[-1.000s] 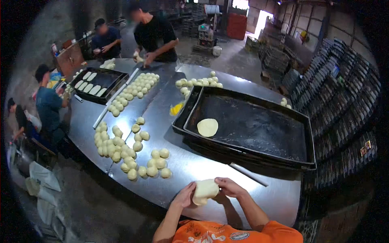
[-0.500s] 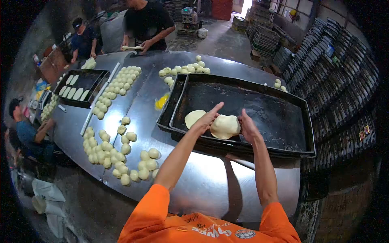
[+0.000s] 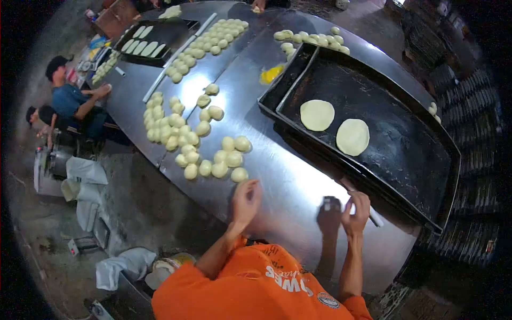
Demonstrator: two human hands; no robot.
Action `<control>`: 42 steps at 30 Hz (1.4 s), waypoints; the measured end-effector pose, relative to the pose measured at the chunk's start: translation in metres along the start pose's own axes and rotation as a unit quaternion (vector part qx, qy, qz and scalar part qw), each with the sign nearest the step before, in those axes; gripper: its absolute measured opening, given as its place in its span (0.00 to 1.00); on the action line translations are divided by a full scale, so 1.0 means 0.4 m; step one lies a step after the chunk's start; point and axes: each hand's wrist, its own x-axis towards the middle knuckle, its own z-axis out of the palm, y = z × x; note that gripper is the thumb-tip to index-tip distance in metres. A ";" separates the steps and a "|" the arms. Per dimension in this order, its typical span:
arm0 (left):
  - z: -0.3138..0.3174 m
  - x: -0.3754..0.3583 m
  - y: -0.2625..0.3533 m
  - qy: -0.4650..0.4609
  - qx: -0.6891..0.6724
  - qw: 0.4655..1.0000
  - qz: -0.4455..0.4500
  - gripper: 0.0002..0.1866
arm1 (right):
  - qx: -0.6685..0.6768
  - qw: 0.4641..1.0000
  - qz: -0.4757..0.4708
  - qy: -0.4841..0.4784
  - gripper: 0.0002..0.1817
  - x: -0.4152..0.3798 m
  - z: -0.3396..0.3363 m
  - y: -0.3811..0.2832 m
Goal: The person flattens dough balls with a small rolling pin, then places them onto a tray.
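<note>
Two flat dough rounds, a left one (image 3: 317, 115) and a right one (image 3: 352, 137), lie side by side in the large black baking tray (image 3: 392, 176). My left hand (image 3: 245, 204) is just below the nearest dough ball (image 3: 239, 174), its fingers loosely curved, holding nothing and slightly blurred. By the tray's near edge, my right hand (image 3: 356, 212) has its fingers curled over a thin rolling pin (image 3: 376, 218), whose middle the hand covers. Many more dough balls (image 3: 178, 130) form a cluster on the metal table (image 3: 288, 200) to the left.
A long pale bar (image 3: 178, 58) runs beside rows of dough balls (image 3: 205, 45). Past it stands a smaller tray (image 3: 165, 34) with oval dough pieces. A yellow smear (image 3: 272, 73) lies beside the large tray. At the left, a person in a blue shirt (image 3: 72, 98) sits at the table.
The dough round between my hands now lies in the tray beside the other. Both hands have drawn back, the left towards the dough balls, the right onto the rolling pin. The view has turned.
</note>
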 end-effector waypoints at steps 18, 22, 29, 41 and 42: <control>0.143 -0.113 0.106 -0.222 -0.323 0.914 -0.104 0.14 | -0.033 0.988 0.149 -0.008 0.13 -0.240 0.089 -0.017; 0.110 -0.264 0.049 -0.232 -0.194 0.919 -0.255 0.17 | -0.038 0.988 0.145 -0.030 0.14 -0.248 0.067 -0.015; 0.076 -0.382 -0.012 -0.178 0.405 0.854 0.275 0.30 | -0.086 0.977 -0.120 -0.154 0.20 -0.334 0.172 -0.186; -0.027 -0.159 0.062 -0.082 0.281 0.934 0.205 0.25 | -0.103 0.979 0.139 -0.105 0.17 -0.352 -0.025 0.001; -0.003 -0.137 0.070 -0.080 0.280 0.936 0.199 0.25 | -0.072 0.983 0.134 -0.106 0.16 -0.340 -0.014 0.001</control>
